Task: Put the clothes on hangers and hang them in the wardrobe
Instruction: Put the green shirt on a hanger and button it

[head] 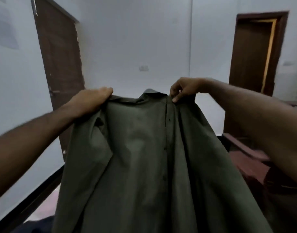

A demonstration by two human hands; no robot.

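A dark olive-green buttoned shirt (144,157) hangs spread out in front of me, collar at the top. My left hand (92,100) grips its left shoulder, fingers curled over the fabric edge. My right hand (183,89) pinches the top of the button placket beside the collar between thumb and fingers. The shirt's lower part runs out of the bottom of the view. No hanger or wardrobe shows.
A brown door (60,64) stands open at the left. Another dark doorway (255,52) is at the back right. Reddish-brown wooden furniture (245,157) sits low at the right. The white wall carries a switch plate (143,68). Dark cloth (35,226) lies at the bottom left.
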